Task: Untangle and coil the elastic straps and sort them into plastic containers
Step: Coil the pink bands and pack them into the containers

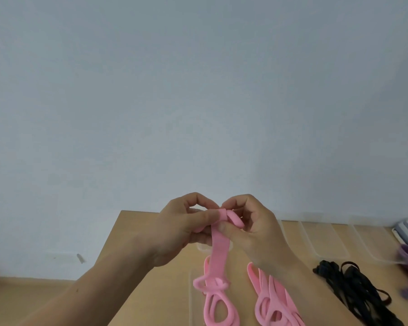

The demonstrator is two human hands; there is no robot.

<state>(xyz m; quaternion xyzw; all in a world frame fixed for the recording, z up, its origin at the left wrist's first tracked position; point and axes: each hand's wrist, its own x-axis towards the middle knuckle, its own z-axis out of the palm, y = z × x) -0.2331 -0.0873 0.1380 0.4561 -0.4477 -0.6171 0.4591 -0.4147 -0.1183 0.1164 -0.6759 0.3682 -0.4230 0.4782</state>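
A plain pale blue-grey wall (198, 90) filled the whole upper frame; a light wooden table (137, 231) sat lower centre and right, and tan floor (22, 297) showed at lower left, evenly lit.

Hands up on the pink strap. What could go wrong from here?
1. The pink strap hangs from the left hand and right hand down to a knot; lifting may tighten it.
2. The rolled end up top is only pinched; it could spring loose.
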